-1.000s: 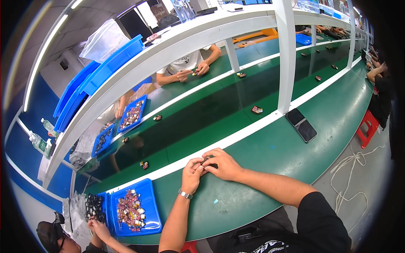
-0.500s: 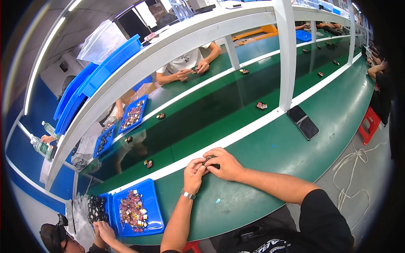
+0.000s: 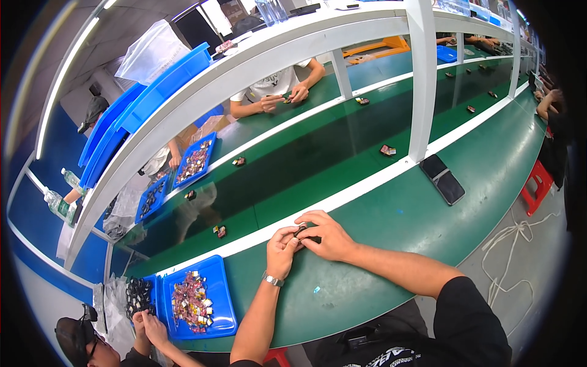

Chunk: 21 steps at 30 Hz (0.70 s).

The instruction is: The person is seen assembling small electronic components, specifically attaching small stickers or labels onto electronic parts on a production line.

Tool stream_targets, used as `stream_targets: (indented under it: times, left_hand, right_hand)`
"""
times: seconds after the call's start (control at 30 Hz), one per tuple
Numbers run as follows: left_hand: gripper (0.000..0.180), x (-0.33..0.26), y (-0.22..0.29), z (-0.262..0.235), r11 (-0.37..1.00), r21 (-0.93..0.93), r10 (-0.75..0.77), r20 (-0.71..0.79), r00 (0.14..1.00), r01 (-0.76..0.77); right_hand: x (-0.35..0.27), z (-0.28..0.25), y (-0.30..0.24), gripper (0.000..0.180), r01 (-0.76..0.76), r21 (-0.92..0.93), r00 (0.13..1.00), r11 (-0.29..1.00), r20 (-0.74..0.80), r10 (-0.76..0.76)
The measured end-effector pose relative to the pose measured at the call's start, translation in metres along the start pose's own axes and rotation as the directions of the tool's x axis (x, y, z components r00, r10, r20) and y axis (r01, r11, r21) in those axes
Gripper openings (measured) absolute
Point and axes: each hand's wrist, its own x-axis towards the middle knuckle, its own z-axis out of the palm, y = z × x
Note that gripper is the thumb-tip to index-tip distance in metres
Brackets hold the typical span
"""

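My left hand (image 3: 282, 251), with a metal-banded watch on its wrist, and my right hand (image 3: 329, 237) meet over the near green worktop. Between their fingertips they pinch a small black part (image 3: 300, 232). Fingers cover most of it, so its exact kind cannot be made out. Left of my left forearm lies a blue tray (image 3: 226, 306) with a heap of small pink, white and yellow pieces (image 3: 192, 301). Beyond my hands, small clusters of parts (image 3: 220, 231) rest on the dark green conveyor belt (image 3: 293, 177).
A phone-like black device (image 3: 442, 179) lies right of my hands, by a white post (image 3: 420, 85). At lower left, a co-worker's hands (image 3: 148, 327) work beside black parts (image 3: 140, 296). Another person's hands (image 3: 284, 101) are across the belt. A red stool (image 3: 538, 188) stands right.
The view has shifted slightly. Parts on the belt sit a little farther right along it. My hands keep nearly the same place and grip. The lower-left co-worker's hands have moved slightly.
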Motion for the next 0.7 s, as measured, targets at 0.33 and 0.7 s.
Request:
stream_targets:
  times: [0.33, 0.7]
  left_hand:
    - [0.024, -0.0009, 0.0005, -0.0006, 1.0, -0.016, 0.026, 0.01, 1.0, -0.026]
    - [0.025, 0.0002, -0.0006, 0.0004, 1.0, -0.013, 0.027, -0.054, 0.998, -0.028]
  right_hand:
    - [-0.0003, -0.0014, -0.0029, 0.013, 0.01, -0.02, 1.0, 1.0, 0.004, -0.01]
    - [-0.0021, 0.0049, 0.0021, 0.014, -0.075, 0.043, 0.997, 0.996, -0.001, 0.075]
